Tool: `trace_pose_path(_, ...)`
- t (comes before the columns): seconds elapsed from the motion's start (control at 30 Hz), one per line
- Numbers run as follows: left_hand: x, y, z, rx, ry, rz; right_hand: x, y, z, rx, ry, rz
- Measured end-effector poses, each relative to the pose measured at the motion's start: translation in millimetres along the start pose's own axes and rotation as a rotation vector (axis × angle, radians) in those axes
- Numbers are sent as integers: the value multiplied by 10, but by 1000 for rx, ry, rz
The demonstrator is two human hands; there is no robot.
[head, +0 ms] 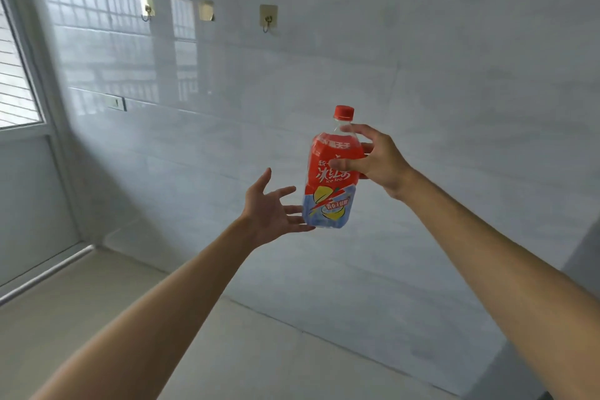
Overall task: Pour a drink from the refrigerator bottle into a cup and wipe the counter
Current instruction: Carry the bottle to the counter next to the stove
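An iced tea bottle (pixel 329 178) with a red cap and a red and blue label is held upright in the air in front of a tiled wall. My right hand (pixel 378 157) grips its upper half from the right, with the thumb across the label. My left hand (pixel 271 209) is spread with straight fingers just left of and below the bottle's base, fingertips close to or touching the bottom. No cup, cloth or counter is in view.
A glossy white tiled wall (pixel 422 107) fills the background, with three adhesive hooks (pixel 268 19) high up and a wall socket (pixel 116 103). A window and door frame (pixel 29 127) stand at the left. Beige floor tiles (pixel 81 302) lie below.
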State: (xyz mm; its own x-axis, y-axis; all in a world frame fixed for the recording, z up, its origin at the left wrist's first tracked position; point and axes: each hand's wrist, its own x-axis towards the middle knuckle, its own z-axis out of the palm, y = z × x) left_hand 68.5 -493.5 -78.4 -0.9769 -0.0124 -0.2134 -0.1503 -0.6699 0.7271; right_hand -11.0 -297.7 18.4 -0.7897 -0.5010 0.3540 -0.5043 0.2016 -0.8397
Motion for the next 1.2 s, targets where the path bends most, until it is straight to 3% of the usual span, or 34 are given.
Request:
trace_pose_path(0.73, -992, 1782, -2441, -131, 553, 465, 2044, -742, 3408, 273, -666, -346)
trace_pose_path(1.2, -2343, 1738, -3147, -274, 930, 739, 1738, -1445, 5144, 454, -1097, -474)
